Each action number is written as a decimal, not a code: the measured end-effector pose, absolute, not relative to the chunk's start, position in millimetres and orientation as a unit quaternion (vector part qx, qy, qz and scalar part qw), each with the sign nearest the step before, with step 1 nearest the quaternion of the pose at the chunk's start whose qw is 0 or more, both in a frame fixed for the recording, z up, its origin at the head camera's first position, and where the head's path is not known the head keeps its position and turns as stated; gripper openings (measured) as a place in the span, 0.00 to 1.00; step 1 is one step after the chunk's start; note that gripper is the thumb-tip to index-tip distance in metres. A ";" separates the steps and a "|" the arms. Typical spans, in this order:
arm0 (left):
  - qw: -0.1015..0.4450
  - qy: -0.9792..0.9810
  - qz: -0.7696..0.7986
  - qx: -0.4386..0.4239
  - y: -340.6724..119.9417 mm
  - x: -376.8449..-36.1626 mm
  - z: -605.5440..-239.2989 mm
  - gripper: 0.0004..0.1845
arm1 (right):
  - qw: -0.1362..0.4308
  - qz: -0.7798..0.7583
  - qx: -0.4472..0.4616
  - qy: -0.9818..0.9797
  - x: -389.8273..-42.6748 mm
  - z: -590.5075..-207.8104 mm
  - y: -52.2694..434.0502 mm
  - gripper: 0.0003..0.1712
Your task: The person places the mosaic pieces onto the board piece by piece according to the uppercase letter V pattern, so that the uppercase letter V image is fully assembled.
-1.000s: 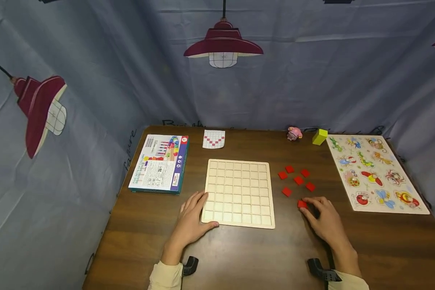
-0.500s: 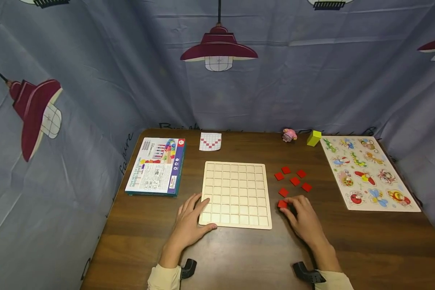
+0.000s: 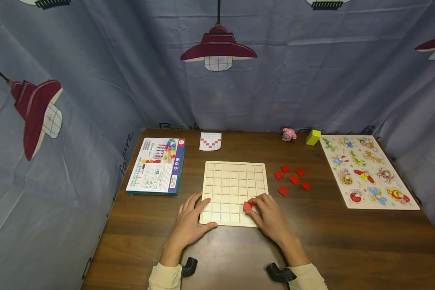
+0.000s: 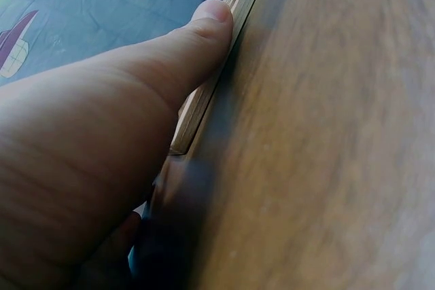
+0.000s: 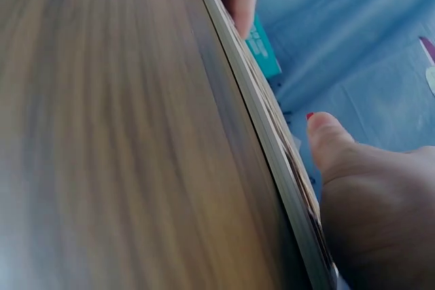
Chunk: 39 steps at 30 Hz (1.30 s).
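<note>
A pale wooden grid board (image 3: pixel 235 177) lies mid-table. My left hand (image 3: pixel 191 219) rests flat at its near left corner, fingers straight, thumb along the front edge; the left wrist view shows that thumb (image 4: pixel 204 28) against the board's edge (image 4: pixel 204 96). My right hand (image 3: pixel 266 209) is over the board's near right part and pinches a red square tile (image 3: pixel 247 206) just above the cells. In the right wrist view a sliver of red (image 5: pixel 310 115) shows at my thumb tip beside the board's edge (image 5: pixel 265 134). Several loose red tiles (image 3: pixel 293 179) lie right of the board.
A boxed toy set (image 3: pixel 156 165) lies at the left, a small pattern card (image 3: pixel 210 141) behind the board. A pink figure (image 3: pixel 288 134) and a yellow block (image 3: pixel 313 137) stand at the back. An insect puzzle board (image 3: pixel 367 171) fills the right side. Blue cloth walls surround the table.
My right hand picked up a red tile from the table at the right and carried it left over the board's near right cells. My left hand stayed put.
</note>
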<state>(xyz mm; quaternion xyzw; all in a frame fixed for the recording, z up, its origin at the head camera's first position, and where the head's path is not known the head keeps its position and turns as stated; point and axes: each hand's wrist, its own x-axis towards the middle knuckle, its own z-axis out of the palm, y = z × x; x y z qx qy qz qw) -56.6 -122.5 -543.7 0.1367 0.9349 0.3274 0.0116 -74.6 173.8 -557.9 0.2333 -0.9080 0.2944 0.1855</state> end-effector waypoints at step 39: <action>0.013 0.937 0.324 0.133 -122.5 -55.0 -545.3 0.44 | 0.091 0.289 0.176 -0.936 -75.3 -548.7 133.3 0.15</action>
